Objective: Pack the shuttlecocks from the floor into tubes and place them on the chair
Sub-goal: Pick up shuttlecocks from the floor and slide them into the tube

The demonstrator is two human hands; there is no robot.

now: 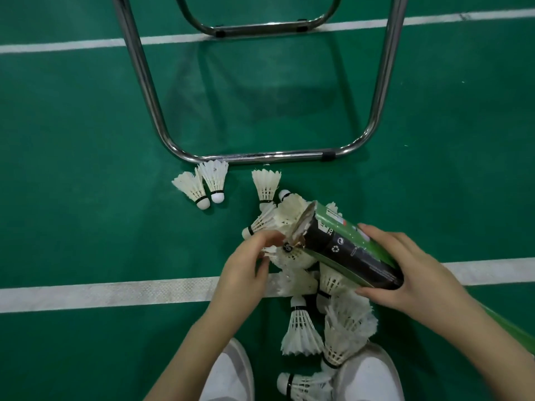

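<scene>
My right hand (pixel 405 273) grips a black-and-green shuttlecock tube (pixel 344 247), tilted with its open mouth toward the upper left. My left hand (pixel 246 264) pinches a white feather shuttlecock (pixel 289 256) right at the tube's mouth. Under both hands lies a heap of several white shuttlecocks (pixel 333 314) on the green floor. Two more shuttlecocks (pixel 202 186) lie side by side near the chair's front bar, and another one (pixel 265 185) lies just right of them. Only the chrome legs of the chair (pixel 260 157) show; its seat is out of view.
White court lines (pixel 115 293) cross the green floor near and far. My two white shoes (pixel 231 371) stand at the bottom edge, with shuttlecocks between them. The chair's tubular frame stands straight ahead of the heap.
</scene>
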